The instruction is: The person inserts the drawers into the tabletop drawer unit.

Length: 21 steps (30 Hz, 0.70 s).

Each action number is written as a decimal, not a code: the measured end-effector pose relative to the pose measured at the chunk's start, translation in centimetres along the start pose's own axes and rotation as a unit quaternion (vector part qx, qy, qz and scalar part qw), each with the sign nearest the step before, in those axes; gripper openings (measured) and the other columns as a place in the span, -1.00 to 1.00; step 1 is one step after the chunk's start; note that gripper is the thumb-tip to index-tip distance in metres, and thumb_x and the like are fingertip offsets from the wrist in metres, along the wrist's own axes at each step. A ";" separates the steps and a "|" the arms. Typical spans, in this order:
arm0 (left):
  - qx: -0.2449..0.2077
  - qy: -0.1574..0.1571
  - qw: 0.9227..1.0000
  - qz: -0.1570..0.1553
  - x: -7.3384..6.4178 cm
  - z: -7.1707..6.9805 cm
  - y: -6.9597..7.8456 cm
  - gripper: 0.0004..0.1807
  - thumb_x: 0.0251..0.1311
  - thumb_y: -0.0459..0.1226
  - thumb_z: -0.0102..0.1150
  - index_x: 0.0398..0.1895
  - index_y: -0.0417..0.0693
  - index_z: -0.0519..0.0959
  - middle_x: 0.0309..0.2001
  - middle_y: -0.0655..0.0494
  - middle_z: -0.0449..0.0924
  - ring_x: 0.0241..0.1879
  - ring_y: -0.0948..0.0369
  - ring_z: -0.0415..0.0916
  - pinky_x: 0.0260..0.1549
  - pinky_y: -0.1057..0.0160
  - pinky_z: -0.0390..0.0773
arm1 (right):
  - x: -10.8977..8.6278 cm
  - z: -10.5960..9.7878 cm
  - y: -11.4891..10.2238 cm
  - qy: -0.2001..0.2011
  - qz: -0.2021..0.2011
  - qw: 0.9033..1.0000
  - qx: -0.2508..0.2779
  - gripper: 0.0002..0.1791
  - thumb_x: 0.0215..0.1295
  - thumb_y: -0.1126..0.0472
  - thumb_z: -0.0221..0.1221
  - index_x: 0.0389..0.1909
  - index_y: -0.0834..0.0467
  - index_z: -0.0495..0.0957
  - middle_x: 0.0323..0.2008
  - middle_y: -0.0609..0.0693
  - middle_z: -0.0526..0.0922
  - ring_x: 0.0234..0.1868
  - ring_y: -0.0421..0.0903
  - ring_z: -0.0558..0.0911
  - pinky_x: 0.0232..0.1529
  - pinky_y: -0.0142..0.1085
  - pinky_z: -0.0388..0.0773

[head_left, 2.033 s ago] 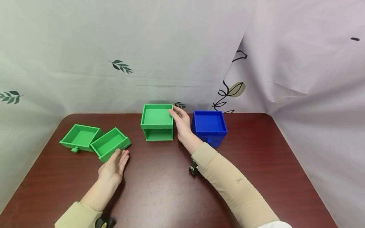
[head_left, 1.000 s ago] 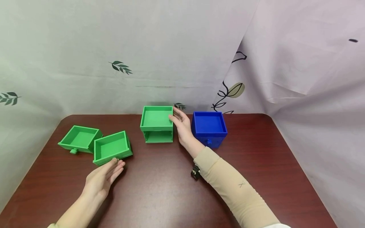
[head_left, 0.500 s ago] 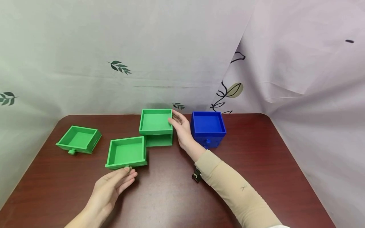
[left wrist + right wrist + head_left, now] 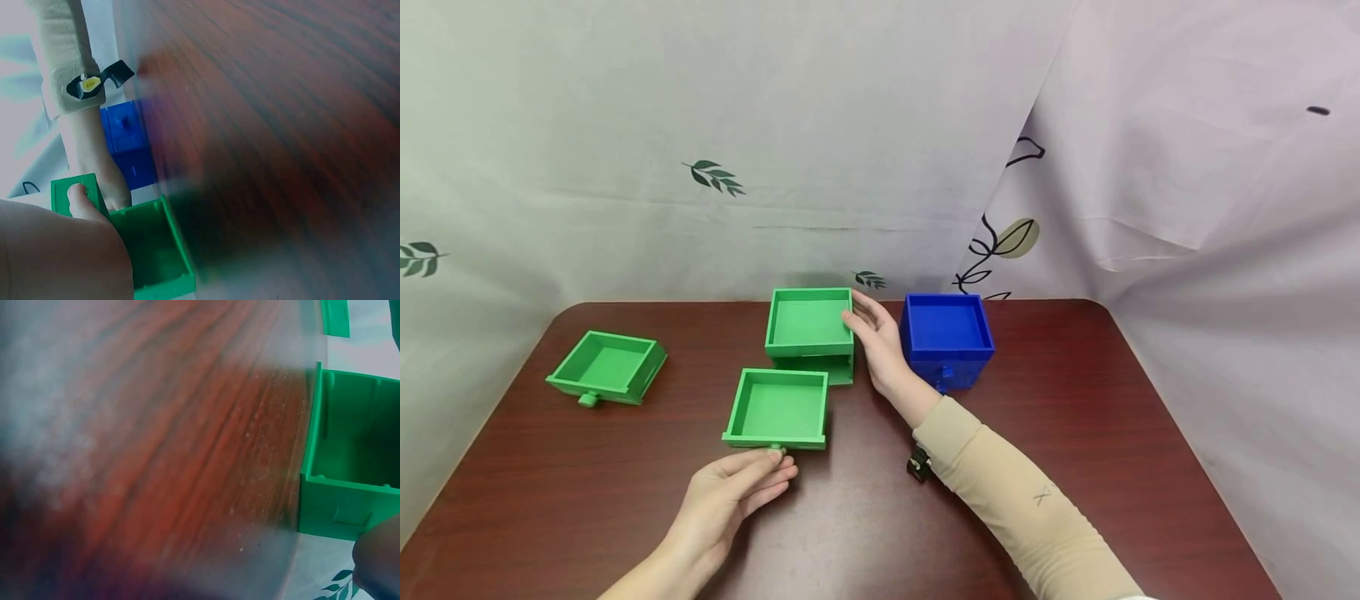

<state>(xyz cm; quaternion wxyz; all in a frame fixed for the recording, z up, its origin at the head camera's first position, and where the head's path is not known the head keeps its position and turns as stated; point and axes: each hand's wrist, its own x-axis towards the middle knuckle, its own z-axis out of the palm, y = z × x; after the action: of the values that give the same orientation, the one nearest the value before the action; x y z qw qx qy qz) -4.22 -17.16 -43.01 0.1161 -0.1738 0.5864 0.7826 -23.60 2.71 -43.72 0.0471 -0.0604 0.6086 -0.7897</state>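
My left hand [image 4: 726, 496] pinches the front knob of a shallow green drawer [image 4: 778, 408] between thumb and fingers. The drawer is in front of a green cabinet [image 4: 808, 321], its back hiding part of the cabinet's open compartment. My right hand [image 4: 883, 346] grips the cabinet's right wall, thumb over the top rim and fingers along the side. In the left wrist view, the cabinet's hollow front [image 4: 156, 250] faces out beyond the left hand. The right wrist view shows the cabinet wall [image 4: 350, 503] with part of the right hand [image 4: 381, 556] against it.
A second green drawer [image 4: 606, 367] rests at the left of the brown table [image 4: 880, 533], its knob facing front. Close on the right of my right hand stands a blue cabinet [image 4: 951, 329] with knobs. A pale patterned cloth [image 4: 820, 150] hangs behind the table.
My left hand has taken the green drawer by its knob, turned it to face front and brought it right, before the green cabinet. The right hand stays on the cabinet, which has shifted slightly forward.
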 end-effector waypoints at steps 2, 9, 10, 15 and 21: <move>-0.001 -0.001 1.000 -0.009 0.2 0.3 -0.1 -0.78 0.45 -0.48 0.16 -0.18 -0.07 0.77 -0.27 0.18 0.85 -0.20 0.27 0.84 -0.06 0.27 0.83 | 0.0 0.0 0.0 -0.002 0.000 1.000 0.001 -0.37 0.54 0.30 0.15 0.58 0.25 0.31 0.57 0.23 0.36 0.62 0.15 0.33 0.68 0.00 0.26; -0.011 -0.009 1.000 -0.025 0.9 1.5 -0.2 -0.83 0.45 -0.47 0.18 -0.04 -0.26 0.73 -0.25 0.14 0.85 -0.18 0.27 0.83 -0.02 0.27 0.82 | -0.1 -0.1 0.1 -0.008 -0.004 1.000 0.003 -0.38 0.56 0.30 0.13 0.58 0.25 0.30 0.56 0.24 0.36 0.61 0.15 0.33 0.67 0.01 0.28; -0.014 -0.009 1.000 -0.026 1.0 1.6 -0.2 -0.83 0.45 -0.47 0.18 -0.04 -0.26 0.73 -0.25 0.14 0.85 -0.18 0.27 0.83 -0.02 0.27 0.82 | -0.1 -0.1 0.1 -0.008 -0.005 1.000 0.003 -0.39 0.57 0.30 0.12 0.58 0.25 0.30 0.56 0.24 0.37 0.61 0.15 0.33 0.67 0.01 0.28; -0.024 -0.006 0.999 -0.023 1.5 2.3 -0.4 -0.84 0.44 -0.47 0.18 -0.07 -0.25 0.73 -0.26 0.12 0.85 -0.19 0.26 0.84 -0.03 0.27 0.82 | -0.1 -0.1 0.2 -0.011 -0.007 1.000 0.003 -0.39 0.58 0.29 0.11 0.58 0.24 0.30 0.56 0.24 0.36 0.61 0.15 0.33 0.67 0.01 0.28; -0.023 0.000 0.999 -0.024 2.0 2.8 -0.7 -0.85 0.44 -0.47 0.19 -0.10 -0.24 0.74 -0.28 0.11 0.86 -0.21 0.27 0.84 -0.06 0.28 0.83 | -0.2 -0.1 0.1 -0.011 -0.003 1.000 0.003 -0.39 0.58 0.29 0.13 0.58 0.23 0.30 0.57 0.23 0.36 0.62 0.15 0.33 0.67 0.02 0.28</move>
<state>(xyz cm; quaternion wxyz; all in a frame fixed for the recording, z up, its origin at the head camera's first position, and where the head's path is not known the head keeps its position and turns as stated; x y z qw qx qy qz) -6.17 -14.36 -43.77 0.1303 -0.1908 0.5637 0.7930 -23.42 2.81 -43.83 0.0512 -0.0709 0.6053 -0.7912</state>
